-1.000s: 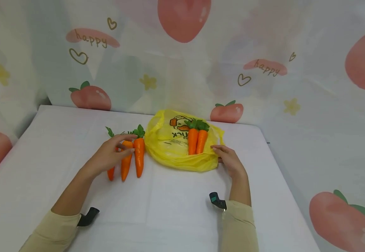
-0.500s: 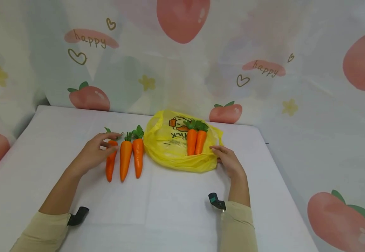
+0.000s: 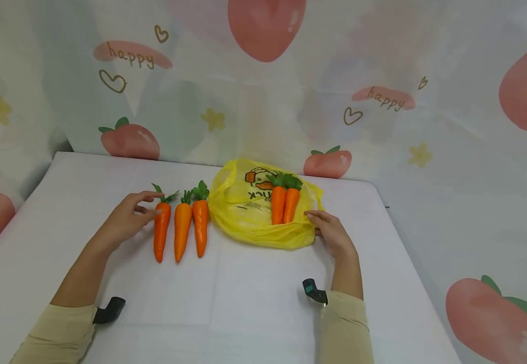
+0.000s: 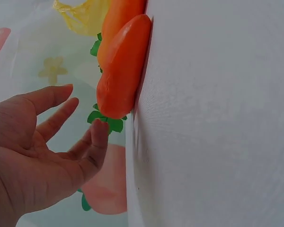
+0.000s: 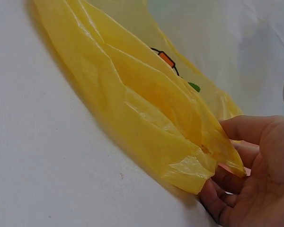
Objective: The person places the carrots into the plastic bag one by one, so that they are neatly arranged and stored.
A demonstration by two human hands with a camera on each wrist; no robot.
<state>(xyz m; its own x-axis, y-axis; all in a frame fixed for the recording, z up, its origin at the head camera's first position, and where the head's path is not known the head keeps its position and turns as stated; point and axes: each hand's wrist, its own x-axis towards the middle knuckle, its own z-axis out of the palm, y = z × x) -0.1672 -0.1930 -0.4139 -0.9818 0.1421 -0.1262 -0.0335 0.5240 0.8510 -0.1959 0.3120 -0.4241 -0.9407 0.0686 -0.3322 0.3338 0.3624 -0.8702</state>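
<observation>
Left of yellow plastic bag (image 3: 263,237), left hand (image 3: 127,217) spread beside farthest carrot (image 3: 161,232): best gripped mid-body; right hand (image 3: 334,235) pinches bag edge (image 5: 220,151).

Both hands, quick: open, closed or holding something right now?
Left hand: open, holding nothing, near the leftmost carrot.
Right hand: closed, holding the edge of the yellow bag.
</observation>
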